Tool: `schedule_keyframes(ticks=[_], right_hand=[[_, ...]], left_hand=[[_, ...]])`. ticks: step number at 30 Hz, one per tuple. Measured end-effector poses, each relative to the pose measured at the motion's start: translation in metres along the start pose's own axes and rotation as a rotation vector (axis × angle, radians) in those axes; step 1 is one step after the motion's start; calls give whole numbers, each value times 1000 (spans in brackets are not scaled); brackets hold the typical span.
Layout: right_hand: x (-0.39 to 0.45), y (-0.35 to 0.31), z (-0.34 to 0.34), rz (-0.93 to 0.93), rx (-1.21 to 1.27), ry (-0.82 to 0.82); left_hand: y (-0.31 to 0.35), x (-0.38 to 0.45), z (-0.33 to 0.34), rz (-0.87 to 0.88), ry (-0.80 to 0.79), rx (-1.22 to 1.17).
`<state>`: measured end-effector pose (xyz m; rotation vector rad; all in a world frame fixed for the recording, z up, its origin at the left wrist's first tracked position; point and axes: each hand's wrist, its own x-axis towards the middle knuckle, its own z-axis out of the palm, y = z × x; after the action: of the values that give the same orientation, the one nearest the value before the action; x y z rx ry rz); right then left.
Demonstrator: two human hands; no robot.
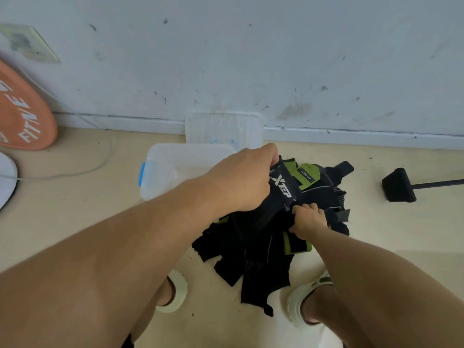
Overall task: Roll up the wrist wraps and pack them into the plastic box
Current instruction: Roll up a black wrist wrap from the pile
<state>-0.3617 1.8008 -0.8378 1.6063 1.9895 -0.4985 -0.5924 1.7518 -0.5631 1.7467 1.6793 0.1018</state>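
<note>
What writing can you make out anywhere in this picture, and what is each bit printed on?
"XTEP": white letters on the black wrist wrap that the left hand grips and the right hand pinches.
"YIBODA": small label on the green and black wrap in the pile.
"FITNE": white letters, cut off at the frame edge, on the orange disc leaning on the wall.
Nothing else is readable.

A beige floor carries a wrist-wrap pile, clear plastic box — its lid against the wall — and an orange disc.
</note>
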Motion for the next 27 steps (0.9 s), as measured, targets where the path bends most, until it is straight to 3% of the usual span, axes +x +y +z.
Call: schedule_keyframes(ticks=[5, 12, 21, 27], right_hand=[[-10, -2, -15, -94, -84, -9], [-42, -36, -97, -214, 154, -276], [-160, -60, -223, -419, 123, -260], [-251, -60, -286, -613, 272, -174]], left_hand=[[-2, -1, -2, -9, 20, 1], [1, -13, -14, -68, 94, -14], [-8, -30, -30, -127, 359, -96], [-9, -39, -32, 27, 366, -359]])
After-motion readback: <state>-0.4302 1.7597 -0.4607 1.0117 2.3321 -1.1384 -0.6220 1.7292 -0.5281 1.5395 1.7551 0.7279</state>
